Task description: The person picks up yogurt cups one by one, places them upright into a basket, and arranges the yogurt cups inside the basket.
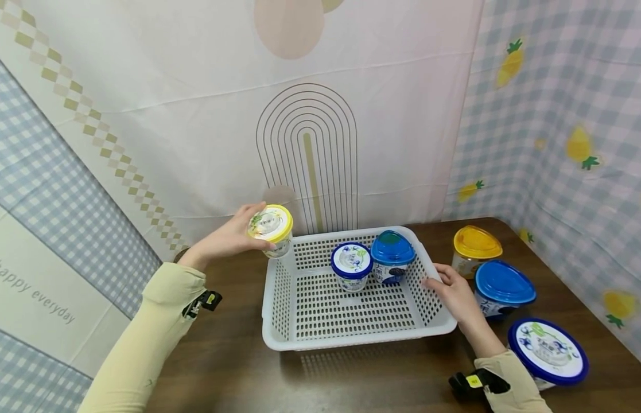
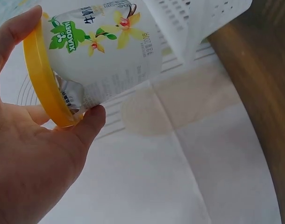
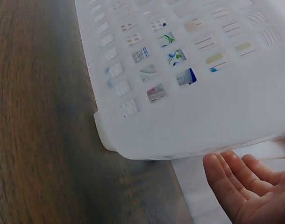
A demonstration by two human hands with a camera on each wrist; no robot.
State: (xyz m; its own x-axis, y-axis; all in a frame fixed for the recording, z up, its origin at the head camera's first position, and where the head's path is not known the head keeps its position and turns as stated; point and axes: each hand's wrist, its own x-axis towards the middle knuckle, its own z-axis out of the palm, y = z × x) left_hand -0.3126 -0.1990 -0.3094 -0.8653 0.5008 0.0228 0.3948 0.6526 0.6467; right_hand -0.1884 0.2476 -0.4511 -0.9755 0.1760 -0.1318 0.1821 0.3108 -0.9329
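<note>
My left hand (image 1: 232,235) grips a white paper cup with a yellow lid (image 2: 105,51) by its lid, thumb and fingers on either side. The cup is printed with yellow flowers and a green leaf logo. It hangs tilted at the back left corner of a white perforated plastic basket (image 1: 279,338). At the basket's right side, my right hand (image 1: 457,295) holds the rim, with its fingers along the edge. Inside the basket, a round cup with a dark blue lid (image 1: 351,267) stands beside a taller tub with a bright blue, rounded triangular lid (image 1: 392,256).
Right of the basket, on the brown wooden table (image 1: 222,355), stand a tub with a yellow lid (image 1: 475,246), one with a bright blue lid (image 1: 504,284) and a larger round tub with a dark blue lid (image 1: 547,351). Patterned cloth (image 1: 196,115) hangs close behind the table.
</note>
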